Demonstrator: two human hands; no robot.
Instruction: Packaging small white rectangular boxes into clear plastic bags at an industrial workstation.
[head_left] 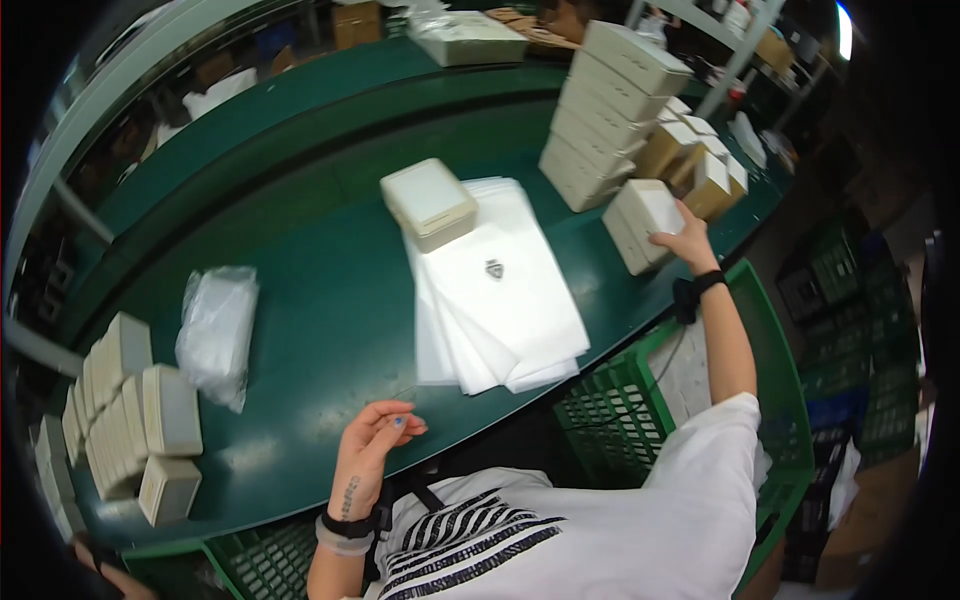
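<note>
My right hand [686, 240] is closed on a pale box [655, 205] at the right of the table, fingers over its far side and thumb on its top. Just under or beside that box is another pale box [625, 240]. Over the table's front edge, my left hand [378, 440] hangs with loosely curled fingers and nothing in it. In the middle lies a fanned stack of white translucent bags [510, 290] with a small dark mark. One pale box [430, 203] rests on the stack's far left corner.
A tall stack of pale boxes [605, 120] stands at the back right, beside smaller brown-and-white boxes [705, 180]. To the left are a clear plastic-wrapped bundle [217, 335] and rows of pale boxes [125, 420]. A green crate [790, 400] stands by my right arm. Another person's hand [105, 572] shows lower left.
</note>
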